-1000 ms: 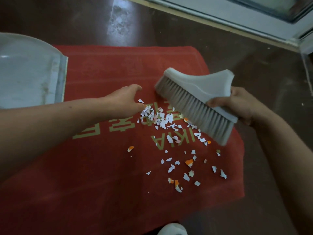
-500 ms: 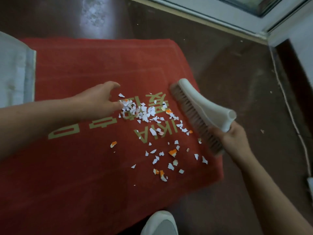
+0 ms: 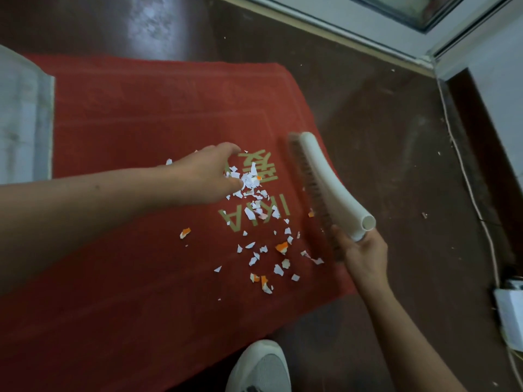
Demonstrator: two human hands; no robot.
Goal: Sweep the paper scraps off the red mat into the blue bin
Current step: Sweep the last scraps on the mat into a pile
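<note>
1. The right hand (image 3: 365, 250) grips the white brush (image 3: 328, 182) at its handle end. The bristles face the paper scraps (image 3: 252, 190) from the right edge of the red mat (image 3: 135, 114).
2. The left hand (image 3: 206, 176) is open and lightly cupped, with its fingertips touching the dense heap. Looser scraps lie nearer the person.
3. It is best to sweep leftward in short, low strokes, toward the pale container at the mat's left edge, which is probably the blue bin (image 3: 22, 123).
4. The scattered near pieces should be gathered first, so that none are left behind.

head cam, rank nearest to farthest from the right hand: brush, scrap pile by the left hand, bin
1. brush, gripped in the right hand, at the mat right edge.
2. scrap pile, mid-mat by the left hand.
3. bin, far left edge.
</note>
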